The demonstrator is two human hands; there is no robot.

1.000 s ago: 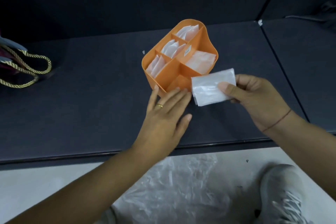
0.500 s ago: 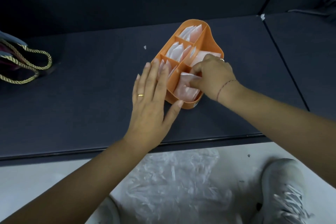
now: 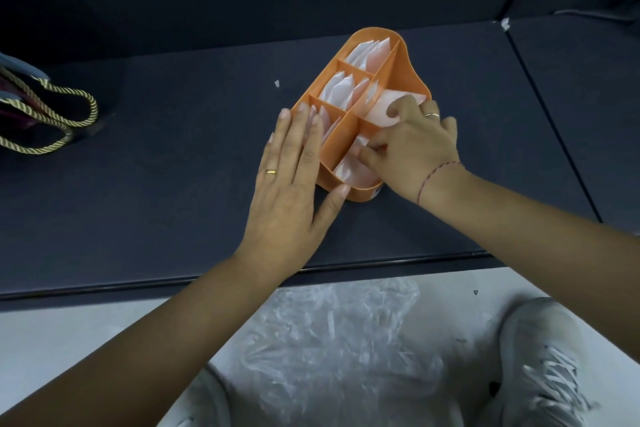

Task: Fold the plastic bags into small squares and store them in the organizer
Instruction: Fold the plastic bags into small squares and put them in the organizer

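Organizer risk: The orange organizer (image 3: 408,55) stands on the tabletop (image 3: 173,184), about midway between the near and far edges and right of centre. It looks light. You brace only its left wall, so a sideways shove could skid or tip it toward the right edge.
Left hand risk: Your left hand (image 3: 291,191) lies flat against that wall, fingers straight and together, thumb spread round the near end. Lift it early and the brace is gone.
Right hand risk: Your right hand (image 3: 415,152) has its fingers curled and clamped on the folded bag (image 3: 353,166) in the compartment nearest you. A quick withdrawal could drag the bag back out.
Folded bag risk: Slick plastic probably springs back. Once released, the square may unfold and ride up over the rim.
Stored bags risk: The stored bags (image 3: 341,94) stand upright in the far sections. Your knuckles over the right-hand section could flatten those beneath.
Hidden, loose bags: The heap of loose bags (image 3: 329,340) lies on the floor below the near edge. It is blurred, so you cannot count what remains.
Hidden, rope-handled bag: The rope-handled bag (image 3: 45,114) at the left edge is cut off by the frame.
Hidden, compartment: Your right hand covers it, so its fill is unclear.
Hidden, fingertips: They are buried inside, so the exact pinch cannot be confirmed.
Hidden, white scrap: The white scrap (image 3: 276,83) left of the organizer is too small to identify.
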